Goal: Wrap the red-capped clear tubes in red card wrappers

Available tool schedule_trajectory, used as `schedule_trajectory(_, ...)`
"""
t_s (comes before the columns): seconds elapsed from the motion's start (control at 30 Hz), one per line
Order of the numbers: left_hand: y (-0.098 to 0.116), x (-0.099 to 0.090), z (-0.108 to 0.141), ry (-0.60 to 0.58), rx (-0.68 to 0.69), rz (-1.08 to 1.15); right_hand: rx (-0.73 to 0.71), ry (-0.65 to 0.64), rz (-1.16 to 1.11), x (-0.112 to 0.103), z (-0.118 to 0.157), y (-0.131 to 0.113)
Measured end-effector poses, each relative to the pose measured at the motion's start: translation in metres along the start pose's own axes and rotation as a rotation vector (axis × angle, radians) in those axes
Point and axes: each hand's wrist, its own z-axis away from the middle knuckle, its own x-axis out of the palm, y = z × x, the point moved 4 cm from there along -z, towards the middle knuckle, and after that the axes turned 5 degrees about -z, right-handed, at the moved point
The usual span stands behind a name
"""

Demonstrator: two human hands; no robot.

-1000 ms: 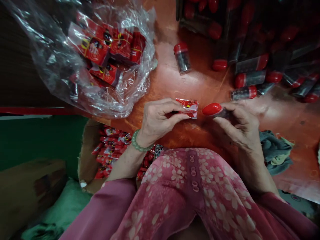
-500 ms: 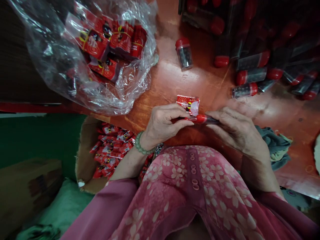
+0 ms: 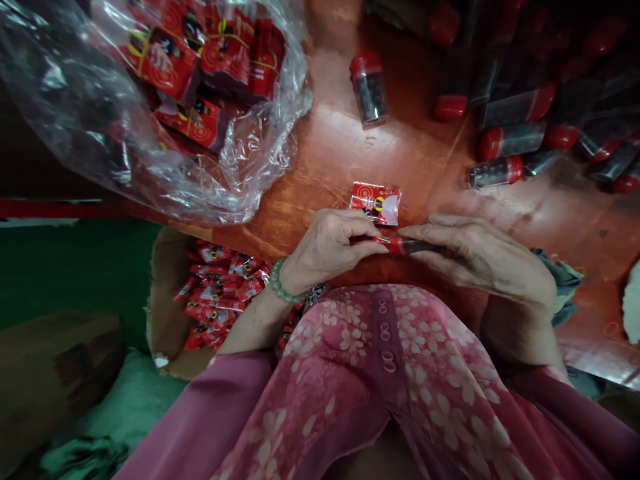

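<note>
Head view: both hands closed on one small clear tube (image 3: 413, 247), held level over the wooden table (image 3: 320, 147). Left hand (image 3: 325, 247): fingertips pinch the tube's red cap end, most of the cap hidden behind them. Right hand (image 3: 480, 260): fingers nearly straight, lying along the dark body, far end cut off from sight under them. Tube contents look like dark beads, hard to make out.

Just above the tube, a red sachet (image 3: 375, 203) sits by the left fingers; can't tell if they touch it. Left of the tube: clear plastic bag (image 3: 260, 157) of red packets. Below that, cardboard box (image 3: 163, 300) of red sachets, partly behind the left forearm. Right of the tube: loose red-capped tubes (image 3: 510, 143), the far ones dark and cut off by the frame edge.
</note>
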Motion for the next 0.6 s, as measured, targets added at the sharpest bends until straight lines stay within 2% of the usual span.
schedule_trajectory(0.2,-0.001,-0.004,0.000,-0.094,-0.060,0.026,-0.021,-0.026,-0.131,-0.005,-0.008,-0.004)
schedule_trajectory(0.43,-0.003,-0.008,-0.004,-0.270,-0.208,0.242,-0.054,0.107,-0.311,-0.002,-0.014,0.005)
schedule_trajectory(0.5,-0.005,-0.009,-0.005,-0.277,-0.249,0.331,-0.014,0.193,-0.390,0.003,-0.015,0.008)
schedule_trajectory(0.6,-0.011,-0.016,-0.003,-0.186,-0.339,0.478,0.065,0.298,-0.607,0.014,-0.015,0.014)
